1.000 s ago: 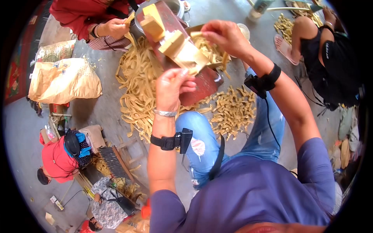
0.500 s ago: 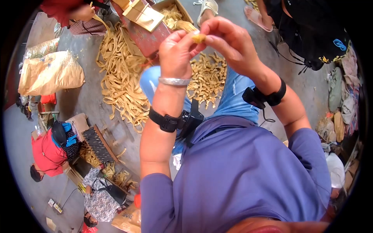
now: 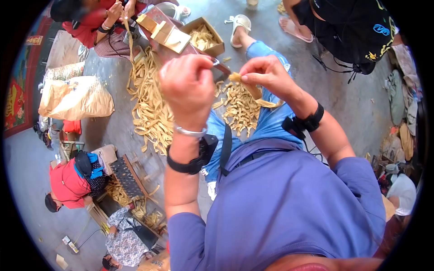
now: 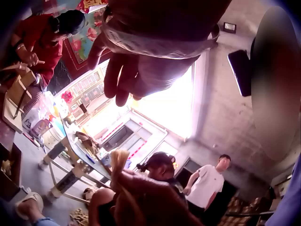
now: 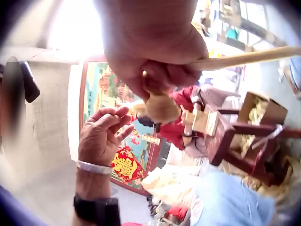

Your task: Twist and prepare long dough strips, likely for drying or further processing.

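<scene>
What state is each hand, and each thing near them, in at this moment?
left hand, raised, fingers loosely curled, holding nothing.
right hand, pinching one end of the pale strip.
pale strip, held in the air, apart from the left hand.
cardboard box, open, cut pieces inside.
sack, lying on the floor, bulging.
</scene>
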Motion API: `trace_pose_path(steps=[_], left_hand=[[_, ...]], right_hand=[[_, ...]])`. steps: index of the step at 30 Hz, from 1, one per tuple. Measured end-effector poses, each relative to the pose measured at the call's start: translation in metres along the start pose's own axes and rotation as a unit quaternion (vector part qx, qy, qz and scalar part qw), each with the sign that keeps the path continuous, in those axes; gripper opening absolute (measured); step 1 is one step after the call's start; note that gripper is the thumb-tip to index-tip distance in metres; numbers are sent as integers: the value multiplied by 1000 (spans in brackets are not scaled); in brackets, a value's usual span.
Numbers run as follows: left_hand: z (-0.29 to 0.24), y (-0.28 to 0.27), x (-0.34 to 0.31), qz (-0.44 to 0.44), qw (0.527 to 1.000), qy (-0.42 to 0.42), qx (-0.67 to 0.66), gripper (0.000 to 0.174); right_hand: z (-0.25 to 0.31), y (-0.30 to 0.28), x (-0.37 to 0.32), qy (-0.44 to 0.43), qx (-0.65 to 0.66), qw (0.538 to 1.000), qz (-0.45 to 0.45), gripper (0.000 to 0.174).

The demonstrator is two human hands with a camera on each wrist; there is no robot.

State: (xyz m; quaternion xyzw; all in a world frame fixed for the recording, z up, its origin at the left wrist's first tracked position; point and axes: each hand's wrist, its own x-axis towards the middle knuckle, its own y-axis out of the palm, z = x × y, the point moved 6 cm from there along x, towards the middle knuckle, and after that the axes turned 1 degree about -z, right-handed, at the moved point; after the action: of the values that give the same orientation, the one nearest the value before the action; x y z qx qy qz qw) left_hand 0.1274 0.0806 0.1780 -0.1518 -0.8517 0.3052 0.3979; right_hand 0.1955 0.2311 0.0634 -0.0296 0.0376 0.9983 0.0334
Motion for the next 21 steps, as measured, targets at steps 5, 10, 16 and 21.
trace_pose_path(steps=[5, 10, 16, 21], left_hand=[[21, 32, -26, 182, 916, -287, -213, 23], [14, 85, -70, 266, 649, -503, -505, 31], [21, 70, -55, 113, 849, -342, -387, 8], [-21, 47, -34, 78, 993, -8, -88, 12]], right_hand=[[15, -12, -17, -59, 99, 986, -121, 19], [23, 2, -23, -93, 129, 983, -88, 17], [13, -2, -29, -55, 109, 975, -185, 15], [-5, -7, -26, 31, 88, 975, -203, 12]])
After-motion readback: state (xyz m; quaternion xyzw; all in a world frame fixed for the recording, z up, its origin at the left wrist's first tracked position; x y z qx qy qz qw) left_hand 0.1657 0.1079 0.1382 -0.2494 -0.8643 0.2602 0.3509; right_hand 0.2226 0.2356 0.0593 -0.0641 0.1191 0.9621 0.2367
